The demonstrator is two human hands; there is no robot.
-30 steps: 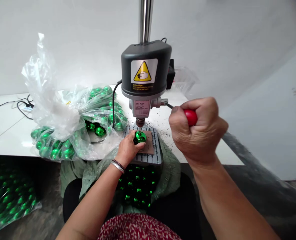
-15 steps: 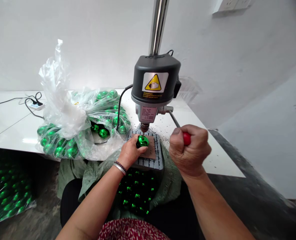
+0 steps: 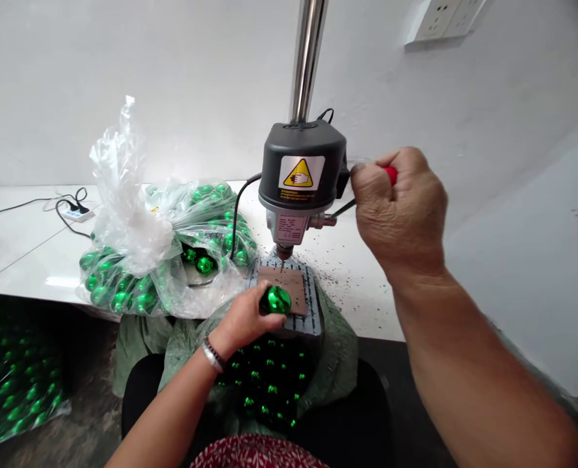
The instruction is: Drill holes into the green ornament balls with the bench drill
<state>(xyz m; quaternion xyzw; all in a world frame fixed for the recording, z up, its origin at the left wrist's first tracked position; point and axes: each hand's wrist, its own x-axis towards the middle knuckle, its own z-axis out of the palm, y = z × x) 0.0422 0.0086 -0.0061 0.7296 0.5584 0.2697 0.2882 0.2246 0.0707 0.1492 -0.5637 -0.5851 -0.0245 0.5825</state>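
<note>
A shiny green ball (image 3: 278, 300) is held between the thumb and fingers of my left hand (image 3: 250, 314), over the front part of a brown board (image 3: 296, 286) on the metal drill base (image 3: 313, 318). The thin drill bit (image 3: 282, 265) points down behind the ball, apart from it. Up at the right, my right hand (image 3: 403, 211) is wrapped round the red knob (image 3: 392, 174) of the lever on the drill press (image 3: 303, 146). Dark shavings lie on the base.
Clear plastic bags of green balls (image 3: 123, 292) lie on the white table (image 3: 20, 260) at the left. A power strip (image 3: 78, 213) sits behind them. More green balls fill a sack (image 3: 269, 377) below the base and a bag (image 3: 15, 383) at the lower left.
My left hand has drawn the ball from under the bit toward me. My right hand has swung the lever up and to the right, and the bit now shows free above the board.
</note>
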